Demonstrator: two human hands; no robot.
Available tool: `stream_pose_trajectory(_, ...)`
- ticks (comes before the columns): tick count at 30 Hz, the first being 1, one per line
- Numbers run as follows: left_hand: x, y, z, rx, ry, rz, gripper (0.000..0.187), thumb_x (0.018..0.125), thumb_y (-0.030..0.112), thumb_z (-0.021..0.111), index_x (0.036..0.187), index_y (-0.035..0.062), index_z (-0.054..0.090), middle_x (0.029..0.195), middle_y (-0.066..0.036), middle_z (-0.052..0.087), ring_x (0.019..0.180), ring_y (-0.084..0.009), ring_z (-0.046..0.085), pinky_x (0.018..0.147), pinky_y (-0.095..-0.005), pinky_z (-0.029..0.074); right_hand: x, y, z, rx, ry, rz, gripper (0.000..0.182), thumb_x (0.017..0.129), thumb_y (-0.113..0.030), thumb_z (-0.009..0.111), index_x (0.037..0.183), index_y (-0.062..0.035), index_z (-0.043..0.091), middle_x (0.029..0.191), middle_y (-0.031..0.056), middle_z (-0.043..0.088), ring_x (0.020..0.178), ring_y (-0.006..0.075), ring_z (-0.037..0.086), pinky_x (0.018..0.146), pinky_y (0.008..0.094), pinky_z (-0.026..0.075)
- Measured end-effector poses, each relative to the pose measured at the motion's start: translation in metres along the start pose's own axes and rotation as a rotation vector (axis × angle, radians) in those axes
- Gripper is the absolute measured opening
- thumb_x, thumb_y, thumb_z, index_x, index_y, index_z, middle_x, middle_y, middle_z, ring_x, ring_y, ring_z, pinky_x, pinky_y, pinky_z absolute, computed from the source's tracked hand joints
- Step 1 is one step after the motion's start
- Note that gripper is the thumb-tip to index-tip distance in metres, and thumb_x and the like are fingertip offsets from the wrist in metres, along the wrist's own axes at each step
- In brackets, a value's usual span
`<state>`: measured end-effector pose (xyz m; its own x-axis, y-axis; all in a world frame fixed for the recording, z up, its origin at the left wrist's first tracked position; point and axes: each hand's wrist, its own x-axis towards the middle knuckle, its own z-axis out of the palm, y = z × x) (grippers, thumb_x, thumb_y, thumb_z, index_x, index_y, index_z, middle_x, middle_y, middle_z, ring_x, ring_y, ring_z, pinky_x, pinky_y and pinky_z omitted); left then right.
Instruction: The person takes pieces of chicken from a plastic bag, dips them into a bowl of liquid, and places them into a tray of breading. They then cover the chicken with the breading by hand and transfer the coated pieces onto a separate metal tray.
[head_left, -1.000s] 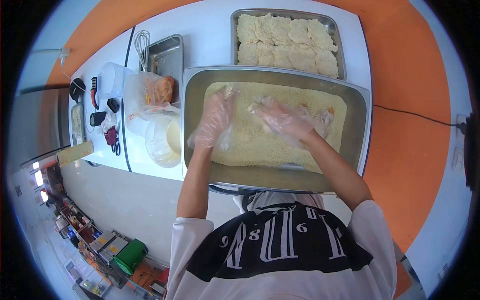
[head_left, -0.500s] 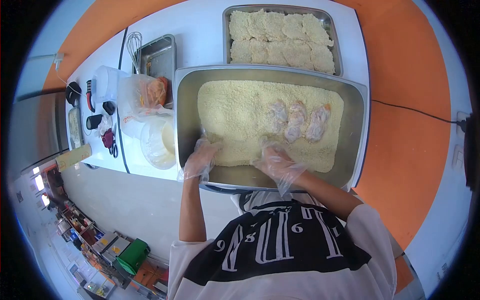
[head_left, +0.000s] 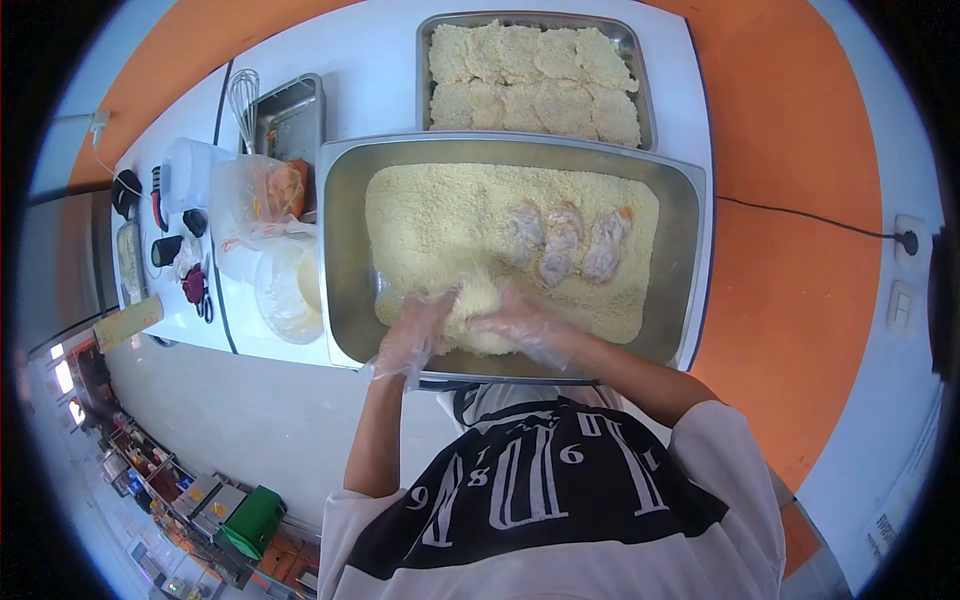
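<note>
A deep steel pan (head_left: pixel 681 250) holds a bed of pale yellow breadcrumbs (head_left: pixel 430 210). Near the pan's front side, my left hand (head_left: pixel 415 325) and my right hand (head_left: pixel 525 322), both in clear plastic gloves, cup a heap of crumbs between them. Motion blurs the fingertips, and whether anything lies inside the heap is hidden. Three pinkish pieces of raw meat, dusted with crumbs, lie to the right of the hands: a left piece (head_left: pixel 523 235), a middle piece (head_left: pixel 562 245) and a right piece (head_left: pixel 605 245).
Behind the pan, a steel tray (head_left: pixel 646 110) holds rows of crumb-coated pieces (head_left: pixel 540 80). To the left are a smaller tray (head_left: pixel 316 120) with a whisk (head_left: pixel 243 100), a plastic bag (head_left: pixel 245 195) with orange contents and a clear tub (head_left: pixel 285 295). A cable (head_left: pixel 800 209) runs along the right.
My hands have moved closer together and gathered crumbs into a raised heap between them. The whole view has shifted slightly; the three meat pieces keep their places in the pan.
</note>
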<state>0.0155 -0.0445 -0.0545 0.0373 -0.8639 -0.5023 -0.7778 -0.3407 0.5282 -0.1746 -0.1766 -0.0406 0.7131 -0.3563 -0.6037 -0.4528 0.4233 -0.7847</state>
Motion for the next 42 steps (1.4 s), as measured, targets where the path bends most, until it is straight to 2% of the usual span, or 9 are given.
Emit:
stream_pose_trajectory(2,0.017,0.037,-0.028,-0.91,0.17,-0.618,0.067,0.099,0.037,0.072,0.15,-0.0029,0.055,0.1,-0.02,0.073,0.079,-0.0268,0.067,0.081,-0.0426,0.058,0.002,-0.015,-0.024,0.33,0.003,-0.111,0.059,0.087,-0.047,0.08,0.109,0.0071,0.074,0.086,0.0172,0.071,0.078,0.0248,0.065,0.078,0.0444,0.055)
stream_pose_trajectory(6,0.03,0.078,-0.047,-0.921,0.318,-0.557,0.074,0.094,0.043,0.078,0.142,-0.0108,0.058,0.093,-0.013,0.072,0.07,-0.0162,0.063,0.063,-0.0353,0.053,0.01,-0.036,-0.088,-0.363,0.038,0.087,0.055,0.093,-0.038,0.08,0.127,0.0033,0.067,0.089,0.01,0.071,0.082,0.0235,0.066,0.076,0.042,0.054)
stream_pose_trajectory(11,0.045,0.077,-0.026,-0.866,0.217,-0.438,0.053,0.098,0.025,0.076,0.136,-0.0088,0.062,0.102,-0.012,0.075,0.081,-0.0173,0.07,0.074,-0.0346,0.06,0.026,0.011,-0.115,-0.478,0.048,-0.197,0.054,0.087,-0.039,0.083,0.116,0.0057,0.074,0.095,0.019,0.076,0.088,0.0262,0.071,0.084,0.0407,0.057)
stream_pose_trajectory(14,0.035,0.092,-0.044,-0.951,0.157,-0.233,0.047,0.099,0.018,0.076,0.136,-0.0065,0.063,0.114,-0.017,0.075,0.096,-0.0235,0.073,0.086,-0.0404,0.061,0.021,0.016,-0.109,-0.708,0.639,-0.537,0.058,0.086,-0.036,0.082,0.124,0.0064,0.07,0.101,0.0201,0.076,0.091,0.027,0.071,0.088,0.0407,0.056)
stream_pose_trajectory(23,0.006,-0.054,-0.004,-0.23,0.632,-0.212,0.073,0.095,0.032,0.08,0.148,-0.0093,0.05,0.139,-0.025,0.066,0.128,-0.0372,0.063,0.111,-0.0429,0.049,-0.07,-0.015,-0.137,-0.745,0.215,0.27,0.061,0.096,-0.044,0.073,0.126,0.0084,0.069,0.121,0.03,0.072,0.115,0.034,0.071,0.1,0.0414,0.053)
stream_pose_trajectory(27,-0.001,-0.021,-0.033,-0.832,0.015,-0.488,0.069,0.097,0.025,0.074,0.152,-0.0082,0.049,0.148,-0.028,0.059,0.132,-0.0381,0.058,0.116,-0.0464,0.042,-0.1,0.058,-0.14,-0.79,0.303,0.452,0.069,0.094,-0.06,0.069,0.108,0.0078,0.075,0.117,0.0325,0.071,0.113,0.0422,0.07,0.099,0.0484,0.052)
stream_pose_trajectory(28,-0.002,-0.039,-0.025,-0.353,-0.098,-0.05,0.053,0.103,0.022,0.064,0.147,-0.0062,0.056,0.141,-0.023,0.066,0.127,-0.0329,0.062,0.112,-0.0447,0.045,-0.104,0.056,-0.134,-0.797,0.281,0.463,0.071,0.094,-0.063,0.067,0.111,0.006,0.075,0.117,0.0313,0.072,0.112,0.0422,0.07,0.1,0.0487,0.052)
stream_pose_trajectory(34,0.036,0.056,-0.017,-0.522,-0.612,-0.259,0.054,0.11,0.037,0.051,0.144,-0.0039,0.06,0.157,-0.023,0.054,0.134,-0.0333,0.061,0.113,-0.0443,0.047,-0.044,0.068,-0.069,-0.627,-0.082,0.106,0.084,0.087,-0.071,0.071,0.13,0.001,0.071,0.124,0.0307,0.072,0.117,0.0432,0.069,0.105,0.0492,0.051)
stream_pose_trajectory(42,0.044,0.066,0.04,-0.88,-0.347,-0.374,0.07,0.106,0.054,0.057,0.145,-0.0036,0.06,0.147,-0.033,0.058,0.132,-0.0382,0.059,0.114,-0.0463,0.046,-0.03,0.009,-0.05,-0.599,-0.065,0.212,0.076,0.082,-0.051,0.082,0.135,0.0011,0.066,0.123,0.0264,0.074,0.11,0.0393,0.071,0.1,0.0472,0.055)
